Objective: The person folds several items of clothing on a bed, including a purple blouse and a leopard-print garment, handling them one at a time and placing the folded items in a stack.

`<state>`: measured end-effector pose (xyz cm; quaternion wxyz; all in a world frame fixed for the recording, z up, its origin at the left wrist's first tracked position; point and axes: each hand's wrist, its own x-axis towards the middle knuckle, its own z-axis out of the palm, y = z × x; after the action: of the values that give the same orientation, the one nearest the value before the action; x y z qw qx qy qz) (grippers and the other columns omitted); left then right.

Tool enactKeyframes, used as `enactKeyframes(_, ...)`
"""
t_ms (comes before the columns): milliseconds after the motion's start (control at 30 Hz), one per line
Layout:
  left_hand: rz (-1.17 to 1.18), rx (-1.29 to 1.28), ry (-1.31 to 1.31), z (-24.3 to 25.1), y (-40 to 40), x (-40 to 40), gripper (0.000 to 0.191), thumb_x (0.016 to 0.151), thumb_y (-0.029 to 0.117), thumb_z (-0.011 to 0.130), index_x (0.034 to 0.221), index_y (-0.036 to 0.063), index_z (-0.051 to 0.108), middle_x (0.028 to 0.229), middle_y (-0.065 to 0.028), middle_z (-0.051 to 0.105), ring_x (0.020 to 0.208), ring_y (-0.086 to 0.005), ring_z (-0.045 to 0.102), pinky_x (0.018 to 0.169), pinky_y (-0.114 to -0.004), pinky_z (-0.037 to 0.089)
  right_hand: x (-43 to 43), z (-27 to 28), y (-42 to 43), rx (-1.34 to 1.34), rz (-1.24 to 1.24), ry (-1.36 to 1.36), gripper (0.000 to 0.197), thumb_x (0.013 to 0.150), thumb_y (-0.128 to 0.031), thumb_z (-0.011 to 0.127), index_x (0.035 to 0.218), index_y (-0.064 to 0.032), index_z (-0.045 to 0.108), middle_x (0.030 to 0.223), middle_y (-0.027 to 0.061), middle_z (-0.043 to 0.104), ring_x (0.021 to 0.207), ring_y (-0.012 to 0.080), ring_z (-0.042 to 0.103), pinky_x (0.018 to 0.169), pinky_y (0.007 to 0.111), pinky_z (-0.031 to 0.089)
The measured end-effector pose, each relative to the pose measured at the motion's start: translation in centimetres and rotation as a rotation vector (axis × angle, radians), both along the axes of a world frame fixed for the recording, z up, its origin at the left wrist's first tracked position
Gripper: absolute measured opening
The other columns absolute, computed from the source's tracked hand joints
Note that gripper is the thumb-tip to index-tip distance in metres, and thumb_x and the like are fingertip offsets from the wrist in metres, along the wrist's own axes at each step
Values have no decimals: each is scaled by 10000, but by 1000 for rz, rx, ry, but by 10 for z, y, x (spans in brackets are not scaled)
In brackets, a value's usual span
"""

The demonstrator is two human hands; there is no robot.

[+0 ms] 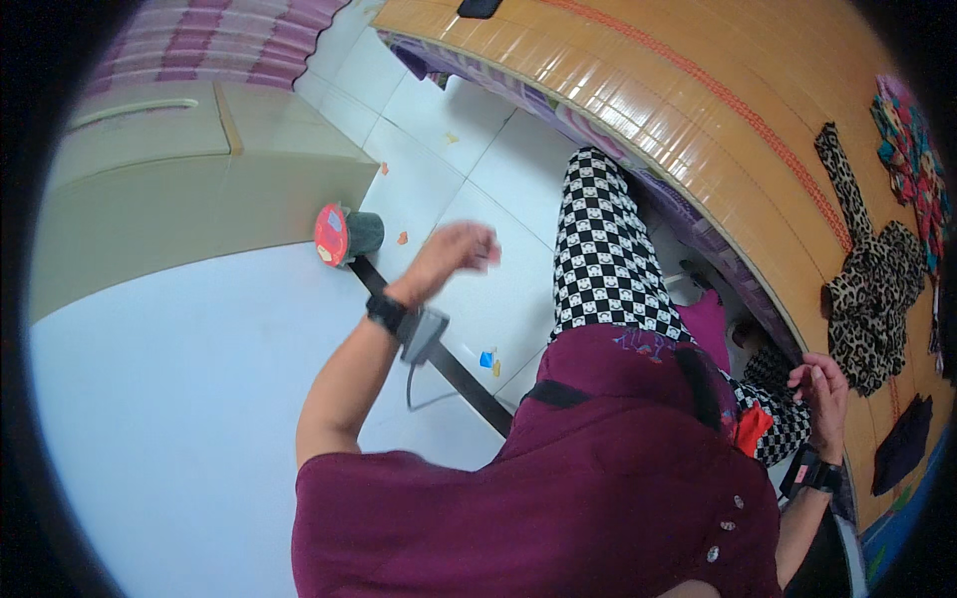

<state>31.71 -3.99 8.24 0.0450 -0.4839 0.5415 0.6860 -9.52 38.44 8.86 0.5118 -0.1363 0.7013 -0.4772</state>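
Observation:
My left hand [465,245] is raised over the white tiled floor [523,161], just past the dark edge of a white tabletop [172,404]. Motion blurs it; the fingers look curled, and nothing shows in them. A black strap with a grey device [425,336] and a cable circles that wrist. Beside the mat-covered bed [673,97], my right hand [820,385] hangs with loosely bent, parted fingers and no visible object. Close to it lie a leopard-print garment [871,306] on the mat and a red piece of cloth or paper [752,429] at my checkered trousers [609,261].
A green tub with a red top [348,234] is at the table's corner, by a beige cabinet [277,187]. Small scraps [487,359] dot the floor. A multicoloured cloth [908,157] and a dark cloth [902,446] lie on the bed. A pink curtain [217,41] hangs behind.

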Motion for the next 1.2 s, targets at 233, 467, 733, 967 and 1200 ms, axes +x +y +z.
enactKeyframes(233,104,-369,121,49,-94,-74,277,936,252,493,1073,19,552,947,-71,629,859,-142,623,738,-249,494,10,32,-132,-20,495,-4,223,924,-181,505,1083,-43,579,846,30,614,763,104,566,661,232,449)
enactKeyframes(467,106,-386,329,38,-109,-144,252,928,242,508,981,7,579,905,-68,630,811,-138,633,707,-235,499,94,30,-270,-420,1255,200,348,876,-209,551,1142,14,532,863,118,616,785,200,586,728,320,476)
enactKeyframes(733,24,-428,503,28,-78,-238,237,906,169,486,908,-41,597,807,-102,647,704,-156,646,622,-261,525,216,41,-327,-375,1422,71,502,885,-271,526,1287,6,411,899,184,618,812,277,613,726,359,485)
enactKeyframes(967,-105,-553,480,13,-73,-249,227,869,138,491,850,-55,608,746,-121,660,638,-160,664,558,-264,530,252,18,-321,-446,1484,-215,345,923,-229,442,1157,8,531,940,200,618,882,221,606,764,321,485)
enactKeyframes(1200,-193,-479,488,37,-68,-224,223,868,154,514,845,-44,614,762,-105,665,662,-149,669,595,-254,535,257,68,-322,-502,1372,-1007,351,978,-220,391,1191,31,513,1099,82,571,960,146,579,870,279,456)
